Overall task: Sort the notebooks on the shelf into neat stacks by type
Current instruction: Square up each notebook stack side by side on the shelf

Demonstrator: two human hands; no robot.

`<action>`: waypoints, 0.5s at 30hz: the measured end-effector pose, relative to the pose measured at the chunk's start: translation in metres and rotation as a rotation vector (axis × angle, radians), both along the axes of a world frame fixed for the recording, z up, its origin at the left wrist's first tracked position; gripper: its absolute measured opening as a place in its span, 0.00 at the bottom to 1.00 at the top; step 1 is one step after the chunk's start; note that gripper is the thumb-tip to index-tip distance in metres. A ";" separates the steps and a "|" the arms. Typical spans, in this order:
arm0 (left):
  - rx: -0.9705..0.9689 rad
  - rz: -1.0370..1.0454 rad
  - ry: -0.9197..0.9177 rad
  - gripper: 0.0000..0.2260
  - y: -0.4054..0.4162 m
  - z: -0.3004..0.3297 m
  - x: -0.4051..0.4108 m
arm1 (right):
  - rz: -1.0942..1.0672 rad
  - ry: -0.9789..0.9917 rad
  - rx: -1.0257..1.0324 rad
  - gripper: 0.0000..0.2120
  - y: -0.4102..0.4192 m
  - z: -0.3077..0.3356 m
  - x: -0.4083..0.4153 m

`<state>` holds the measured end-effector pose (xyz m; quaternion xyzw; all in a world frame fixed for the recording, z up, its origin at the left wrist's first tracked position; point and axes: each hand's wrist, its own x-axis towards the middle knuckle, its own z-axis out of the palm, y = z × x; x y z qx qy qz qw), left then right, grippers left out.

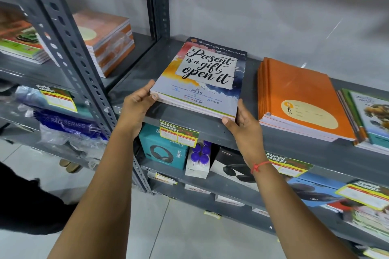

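Note:
A stack of notebooks with a "Present is a gift, open it" cover [206, 78] lies on the grey shelf [210, 130], its near edge at the shelf's front lip. My left hand [136, 107] grips the stack's near left corner, thumb on the cover. My right hand [242, 124] presses against the near right corner, thumb along the front edge. To the right lies a stack of orange notebooks [303, 94]. Further right sits a stack with green and illustrated covers [370, 115], cut off by the frame.
A slotted grey upright [69, 48] divides this shelf from the left bay, which holds an orange-brown notebook stack [107, 40] and more books [19, 35]. The lower shelf carries headphone boxes [166, 151], a bottle pack [200, 157] and price tags [179, 134].

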<state>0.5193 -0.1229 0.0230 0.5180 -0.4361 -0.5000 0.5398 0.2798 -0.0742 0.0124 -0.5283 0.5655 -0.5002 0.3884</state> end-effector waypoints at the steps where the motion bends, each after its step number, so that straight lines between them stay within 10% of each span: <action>1: -0.004 0.003 -0.010 0.21 -0.001 0.000 -0.001 | 0.003 -0.001 0.002 0.31 0.000 0.001 0.000; 15: 0.013 0.184 -0.007 0.19 -0.006 0.002 -0.014 | -0.182 -0.041 0.021 0.27 -0.008 0.008 0.003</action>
